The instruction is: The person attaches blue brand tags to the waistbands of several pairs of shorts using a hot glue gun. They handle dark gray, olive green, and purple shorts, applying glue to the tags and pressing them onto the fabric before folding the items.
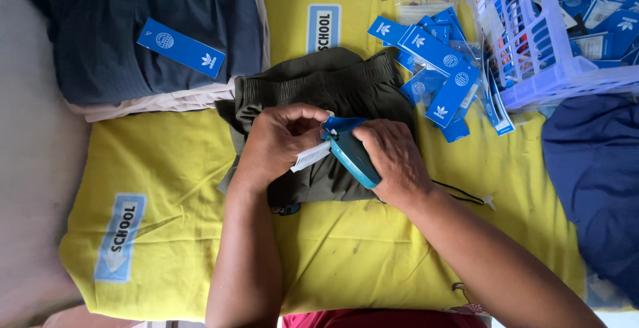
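While the left hand (279, 143) pinches a white label (310, 156) and the edge of a blue tag (343, 124) against the folded olive shorts (319, 88), the right hand (394, 160) is closed around a teal tagging gun (353, 158), its nose at the tag. The shorts lie at the centre of a yellow cloth (166, 188). Judged from the layout, this garment's tag is being attached and is not yet hanging free. A folded dark stack (100, 42) at upper left already carries a blue tag on top. Loose blue tags (439, 68) and a lilac basket (532, 82) of more lie to the right, beside a navy garment (592, 168), so further pieces appear to remain.
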